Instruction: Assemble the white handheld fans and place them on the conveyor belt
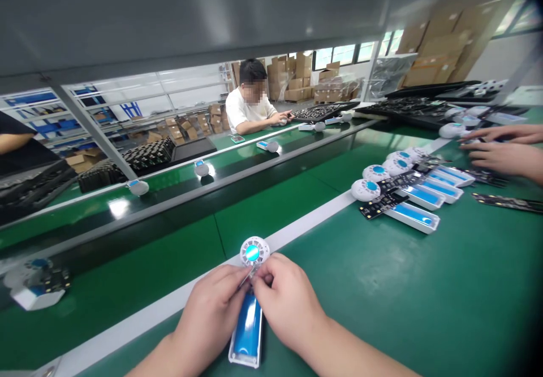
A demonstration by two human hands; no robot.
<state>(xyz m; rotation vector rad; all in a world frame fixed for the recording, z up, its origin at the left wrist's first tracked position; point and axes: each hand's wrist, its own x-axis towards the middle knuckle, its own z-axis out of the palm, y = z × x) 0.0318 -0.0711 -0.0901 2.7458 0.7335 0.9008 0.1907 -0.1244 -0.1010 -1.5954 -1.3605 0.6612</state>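
Both my hands work close together at the bottom centre of the head view. My left hand (207, 316) and my right hand (288, 303) pinch the lower edge of a white round vented disc with a blue centre (254, 251). A thin silvery piece shows between my fingers, too small to identify. Below them lies a blue battery-like pack in a white casing (248, 332), partly hidden by my hands, and it seems joined to the disc. My fingers hide the join itself.
A co-worker's hands (504, 151) rest among rows of similar white discs (365, 190), black circuit boards (382, 204) and blue packs (413, 219). A white strip (169, 303) runs along the green bench. Beyond it, a person in white (250, 103) sits among stacked cardboard boxes (288, 77).
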